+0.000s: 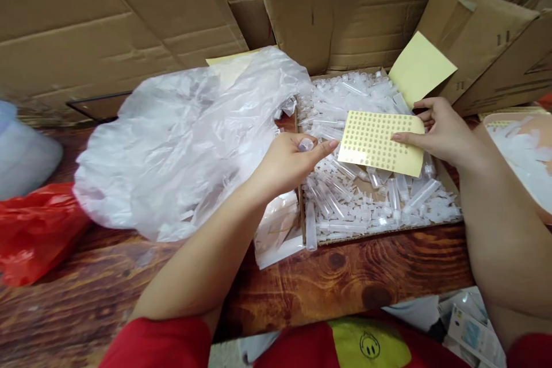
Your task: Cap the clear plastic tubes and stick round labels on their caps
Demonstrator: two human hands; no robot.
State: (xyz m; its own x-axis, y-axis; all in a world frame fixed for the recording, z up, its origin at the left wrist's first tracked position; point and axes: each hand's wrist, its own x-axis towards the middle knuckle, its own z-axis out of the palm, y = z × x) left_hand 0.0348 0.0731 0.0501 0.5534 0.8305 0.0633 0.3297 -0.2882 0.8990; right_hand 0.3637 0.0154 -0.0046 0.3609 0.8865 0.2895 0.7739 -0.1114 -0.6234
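Observation:
My left hand (290, 160) is closed around a small clear plastic tube (306, 145), whose round end shows between thumb and fingers. In my right hand (442, 129) is a yellow sheet of small round stickers (379, 141), pinched at its right edge with the thumb on top. The sheet is held tilted over a shallow cardboard tray (451, 181) filled with clear plastic tubes (330, 198) and small white plastic pieces. My left thumb tip is close to the sheet's left edge; I cannot tell whether they touch.
Crumpled translucent plastic bag (185, 144) lies left of the tray. A red plastic bag (38, 230) is at far left. Behind stand cardboard boxes (345, 11), with another yellow sheet (420, 69) against them. A peach-coloured container (504, 121) of white pieces sits right.

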